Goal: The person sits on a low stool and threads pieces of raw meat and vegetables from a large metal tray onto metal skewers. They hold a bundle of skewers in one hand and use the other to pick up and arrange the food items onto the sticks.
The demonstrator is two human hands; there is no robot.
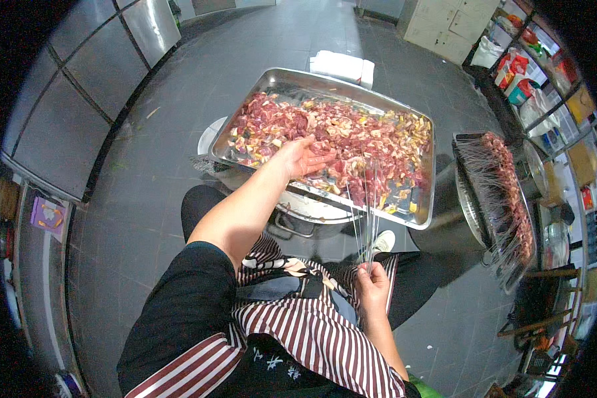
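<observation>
A large rectangular stainless steel tray [430,174] in front of me holds a spread of raw cut meat [298,119], mixed with pale and yellowish pieces. My left hand [303,158] reaches over the tray's near side, palm turned up and fingers extended, with nothing seen in it. It is right at the meat; whether the fingertips touch it I cannot tell. Low by my right knee, my right hand [373,284] grips the ends of several thin metal skewers [367,234]. Their far ends fan out over the tray's near edge and the meat.
Right of me, a tray [520,283] holds many skewers loaded with meat [510,194], above a large metal pot [467,199]. A white bundle [341,67] lies beyond my tray. Shelves with bags [532,107] line the right; metal cabinets [97,64] stand left.
</observation>
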